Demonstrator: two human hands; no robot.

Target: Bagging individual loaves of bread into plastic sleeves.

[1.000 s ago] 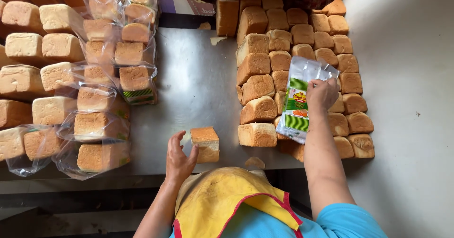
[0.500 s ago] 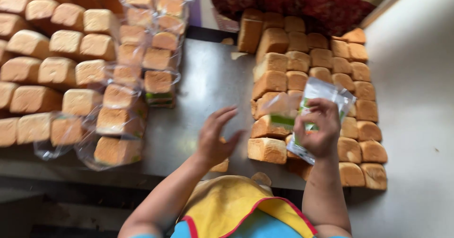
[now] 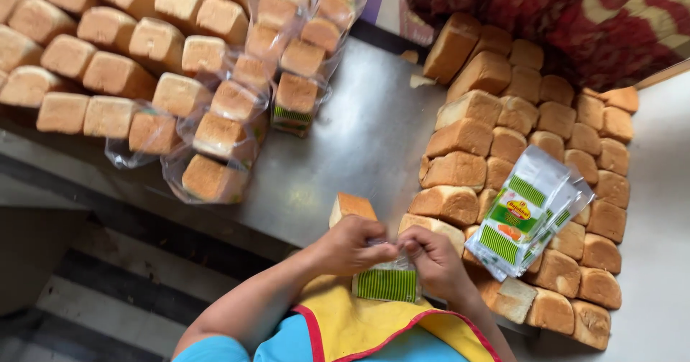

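Observation:
My left hand point(image 3: 351, 245) and my right hand point(image 3: 433, 260) meet at the near edge of the steel table point(image 3: 359, 146), both pinching the top of one clear plastic bag with green stripes point(image 3: 387, 281). A single bread loaf point(image 3: 350, 207) stands just behind my left hand. A stack of printed white-and-green bags point(image 3: 528, 214) lies on the bare loaves point(image 3: 503, 146) to the right of my right hand.
Bagged loaves point(image 3: 237, 110) sit in rows on the left of the table, with more unbagged loaves point(image 3: 86, 53) behind them. A red patterned cloth point(image 3: 575, 17) lies at the far right. A yellow apron point(image 3: 359, 326) covers my front.
The stack of bags left my right hand and now lies on the loaves. Both hands came together near my body and took hold of one bag. The camera shifted left.

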